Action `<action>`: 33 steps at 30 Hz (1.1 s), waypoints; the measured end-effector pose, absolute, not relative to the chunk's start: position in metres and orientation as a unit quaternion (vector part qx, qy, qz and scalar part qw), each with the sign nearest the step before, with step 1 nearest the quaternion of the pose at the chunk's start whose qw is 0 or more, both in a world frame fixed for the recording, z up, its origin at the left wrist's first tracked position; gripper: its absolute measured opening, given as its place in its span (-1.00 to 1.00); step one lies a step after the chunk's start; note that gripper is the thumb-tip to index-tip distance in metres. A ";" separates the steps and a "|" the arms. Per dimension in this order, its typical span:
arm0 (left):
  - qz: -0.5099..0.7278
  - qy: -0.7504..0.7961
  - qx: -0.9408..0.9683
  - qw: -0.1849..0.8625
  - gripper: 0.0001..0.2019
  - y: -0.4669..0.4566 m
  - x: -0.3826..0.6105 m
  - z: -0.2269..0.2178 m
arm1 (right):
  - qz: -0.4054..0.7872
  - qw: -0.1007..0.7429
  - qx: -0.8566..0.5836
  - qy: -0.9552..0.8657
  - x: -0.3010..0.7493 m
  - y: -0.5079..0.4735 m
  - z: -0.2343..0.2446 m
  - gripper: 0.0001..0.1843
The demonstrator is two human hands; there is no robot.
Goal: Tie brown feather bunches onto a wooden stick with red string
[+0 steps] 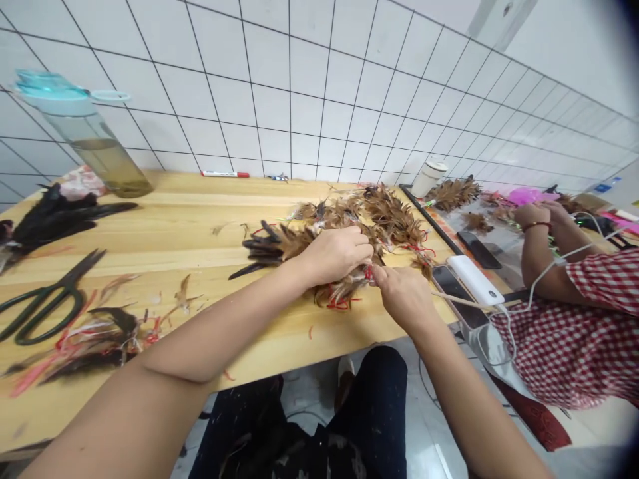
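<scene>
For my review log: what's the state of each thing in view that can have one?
Feather bundle, gripped by left hand
Stick, apparently in right hand
Scissors, lying flat, blades closed or nearly so
Clear bottle, lidded, partly filled
Red-and-white marker, apparently capped
White cup, lidded
White device, cable attached
Farther phone, screen dark

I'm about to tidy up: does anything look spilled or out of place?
Loose feathers and reddish strands lie scattered by the scissors at left; they look like litter, unlike the feather bundle under the left hand.
</scene>
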State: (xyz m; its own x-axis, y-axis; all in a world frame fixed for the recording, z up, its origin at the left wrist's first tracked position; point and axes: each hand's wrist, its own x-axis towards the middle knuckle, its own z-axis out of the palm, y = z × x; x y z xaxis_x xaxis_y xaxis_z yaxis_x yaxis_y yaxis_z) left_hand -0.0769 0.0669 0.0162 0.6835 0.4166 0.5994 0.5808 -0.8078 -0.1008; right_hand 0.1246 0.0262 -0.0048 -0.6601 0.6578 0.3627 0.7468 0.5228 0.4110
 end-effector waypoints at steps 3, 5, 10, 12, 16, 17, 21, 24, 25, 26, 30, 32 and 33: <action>-0.287 -0.293 -0.910 0.067 -0.75 0.070 -0.079 0.018 | -0.273 0.079 -0.362 -0.888 0.120 0.015 0.003 -0.78; -0.283 -0.300 -0.911 -0.009 -0.79 0.072 -0.082 0.020 | -0.284 0.091 -0.347 -0.889 0.116 0.008 0.006 -0.81; -0.215 -0.340 -0.896 -0.187 -0.86 0.074 -0.092 0.031 | -0.342 0.110 -0.339 -0.869 0.110 -0.012 0.007 -0.64; -0.190 -0.358 -0.890 -0.210 -0.87 0.072 -0.095 0.036 | -0.350 0.109 -0.340 -0.866 0.110 -0.018 0.006 -0.55; -0.167 -0.380 -0.886 -0.206 -0.91 0.066 -0.095 0.042 | -0.356 0.102 -0.347 -0.862 0.108 -0.025 0.006 -0.48; -0.163 -0.389 -0.883 -0.204 -0.92 0.065 -0.095 0.044 | -0.355 0.099 -0.348 -0.862 0.108 -0.026 0.006 -0.47; -0.184 -0.440 -0.858 -0.192 -0.91 0.071 -0.110 0.050 | -0.311 0.087 -0.374 -0.870 0.110 -0.026 0.007 -0.50; -0.221 -0.478 -0.826 -0.202 -0.87 0.084 -0.140 0.055 | -0.208 0.084 -0.409 -0.884 0.116 -0.025 0.009 -0.60; -0.229 -0.487 -0.814 -0.217 -0.85 0.088 -0.153 0.055 | -0.165 0.088 -0.420 -0.888 0.119 -0.024 0.011 -0.64; -0.234 -0.494 -0.803 -0.237 -0.82 0.092 -0.166 0.055 | -0.120 0.097 -0.430 -0.889 0.123 -0.023 0.012 -0.67; -0.305 -0.498 -0.744 -0.326 -0.72 0.100 -0.212 0.049 | 0.076 0.182 -0.456 -0.868 0.141 -0.013 0.015 -0.76; -0.351 -0.494 -0.716 -0.346 -0.69 0.100 -0.224 0.043 | 0.181 0.263 -0.450 -0.834 0.149 -0.006 0.015 -0.75; -0.359 -0.494 -0.708 -0.355 -0.69 0.100 -0.226 0.040 | 0.233 0.312 -0.446 -0.806 0.151 -0.002 0.014 -0.70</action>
State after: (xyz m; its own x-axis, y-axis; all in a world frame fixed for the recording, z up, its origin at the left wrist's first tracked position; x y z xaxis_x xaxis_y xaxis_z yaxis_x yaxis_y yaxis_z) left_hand -0.2262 0.0997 0.0399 0.2536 0.9544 0.1576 0.4438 -0.2595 0.8577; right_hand 0.1514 -0.0022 0.0142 -0.4071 0.8645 0.2950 0.5738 0.4933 -0.6538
